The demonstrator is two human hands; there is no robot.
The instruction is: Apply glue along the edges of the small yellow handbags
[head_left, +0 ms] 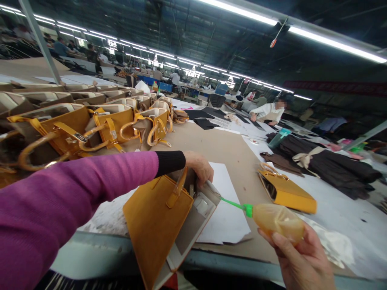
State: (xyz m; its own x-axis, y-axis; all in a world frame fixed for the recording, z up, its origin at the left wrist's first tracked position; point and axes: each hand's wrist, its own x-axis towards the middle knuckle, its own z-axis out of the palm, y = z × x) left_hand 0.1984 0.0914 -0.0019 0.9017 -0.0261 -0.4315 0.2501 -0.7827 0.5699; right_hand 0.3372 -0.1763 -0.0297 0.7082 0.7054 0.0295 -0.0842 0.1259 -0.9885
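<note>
My right hand [302, 253] is wrapped round a soft plastic glue bottle [276, 219] of amber liquid. Its long green nozzle [231, 202] points left, and the tip meets the lining edge at the mouth of a mustard-yellow handbag [159, 225]. This bag leans tilted over the table's front edge, its pale inside facing right. My left hand [200, 166] reaches over the bag with fingers bent down and closed on its upper rim; the fingertips are partly hidden. One bag handle [179, 187] stands up below my left wrist.
Rows of yellow handbags [111, 125] fill the left of the table. Another yellow handbag [287, 189] lies on its side at right, near dark brown material [335, 161]. White paper [229, 221] lies beside the held bag. A co-worker [269, 112] leans over the far side.
</note>
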